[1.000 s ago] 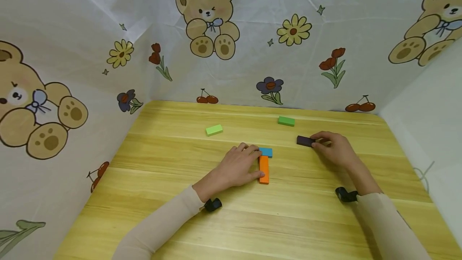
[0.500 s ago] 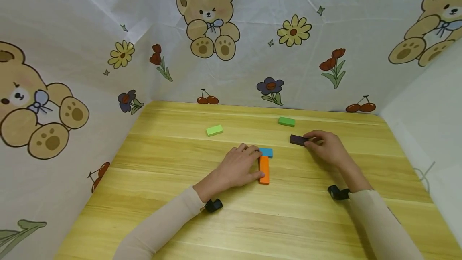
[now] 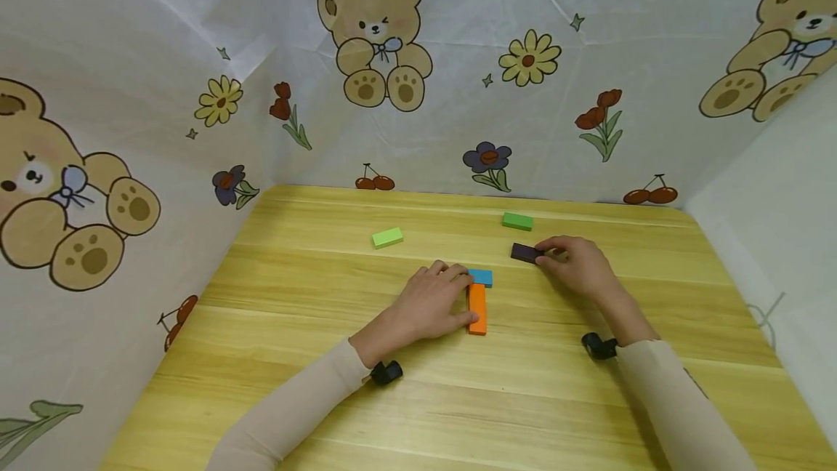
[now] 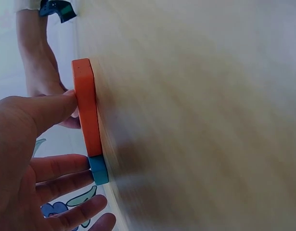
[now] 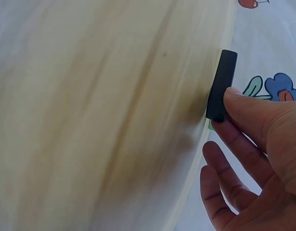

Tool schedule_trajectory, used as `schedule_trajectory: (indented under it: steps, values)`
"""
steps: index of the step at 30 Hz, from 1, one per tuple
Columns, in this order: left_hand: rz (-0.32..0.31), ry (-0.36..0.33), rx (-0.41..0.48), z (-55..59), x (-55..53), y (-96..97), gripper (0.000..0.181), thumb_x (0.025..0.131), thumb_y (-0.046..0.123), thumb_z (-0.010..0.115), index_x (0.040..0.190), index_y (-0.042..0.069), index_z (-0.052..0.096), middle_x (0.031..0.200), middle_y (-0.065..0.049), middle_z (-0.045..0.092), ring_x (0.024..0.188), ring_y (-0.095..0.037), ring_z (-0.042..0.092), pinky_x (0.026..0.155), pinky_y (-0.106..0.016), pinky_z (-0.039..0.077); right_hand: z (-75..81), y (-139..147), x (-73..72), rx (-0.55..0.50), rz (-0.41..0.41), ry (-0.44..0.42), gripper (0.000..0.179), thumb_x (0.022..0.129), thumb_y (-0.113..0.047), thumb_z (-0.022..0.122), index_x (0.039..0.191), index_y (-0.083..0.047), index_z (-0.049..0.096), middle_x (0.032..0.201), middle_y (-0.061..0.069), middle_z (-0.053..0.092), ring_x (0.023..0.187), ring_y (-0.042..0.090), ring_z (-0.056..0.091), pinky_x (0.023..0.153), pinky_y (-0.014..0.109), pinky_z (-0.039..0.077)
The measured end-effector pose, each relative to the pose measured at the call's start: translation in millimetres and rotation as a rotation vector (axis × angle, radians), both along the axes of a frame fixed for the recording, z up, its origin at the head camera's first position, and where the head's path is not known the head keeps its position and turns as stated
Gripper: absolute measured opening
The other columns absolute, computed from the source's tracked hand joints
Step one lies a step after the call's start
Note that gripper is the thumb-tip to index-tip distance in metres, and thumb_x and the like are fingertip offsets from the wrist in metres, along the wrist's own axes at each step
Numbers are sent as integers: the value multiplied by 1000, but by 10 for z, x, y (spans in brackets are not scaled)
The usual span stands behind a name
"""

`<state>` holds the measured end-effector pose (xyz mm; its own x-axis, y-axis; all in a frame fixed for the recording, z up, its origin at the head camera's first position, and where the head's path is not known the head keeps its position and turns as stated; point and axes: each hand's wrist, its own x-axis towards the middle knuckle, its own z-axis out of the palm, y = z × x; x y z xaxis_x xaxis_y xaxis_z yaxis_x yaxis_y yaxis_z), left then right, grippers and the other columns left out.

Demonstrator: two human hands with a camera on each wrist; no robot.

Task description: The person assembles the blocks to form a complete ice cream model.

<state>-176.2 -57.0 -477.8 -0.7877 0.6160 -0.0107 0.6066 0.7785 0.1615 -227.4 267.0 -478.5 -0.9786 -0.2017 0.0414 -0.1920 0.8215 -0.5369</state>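
My right hand pinches one end of a dark rectangular block between thumb and index finger. In the right wrist view the same dark block looks black, and the other fingers stay off it. My left hand rests beside two blocks. Its thumb touches the long orange block, and its fairly straight fingers touch the blue block. These two blocks meet end to side in the head view, the blue one across the far end of the orange one. The hand covers the blue block's left end.
A light green block lies farther back on the left. A darker green block lies behind the dark block. The wooden table ends at a bear-printed cloth wall at the back and sides.
My right hand has moved left with the dark block, closer to the blue block. My left hand and the orange and blue blocks stay where they were.
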Motion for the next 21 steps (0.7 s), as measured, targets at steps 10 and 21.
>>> schedule_trajectory:
  steps: [10, 21]
  values:
    - [2, 5, -4, -19, -6, 5, 72, 101, 67, 63, 156, 21, 57, 163, 1, 54, 138, -24, 55, 112, -47, 52, -37, -112, -57, -7, 5, 0, 28, 104, -24, 73, 129, -12, 78, 130, 20, 76, 117, 41, 70, 101, 62, 55]
    - [14, -18, 0, -5, -11, 12, 72, 100, 67, 64, 157, 23, 57, 163, 2, 53, 139, -24, 55, 114, -48, 51, -43, -272, -138, -44, 31, -7, 27, 103, -20, 74, 128, -10, 78, 128, 18, 76, 111, 37, 72, 102, 59, 56]
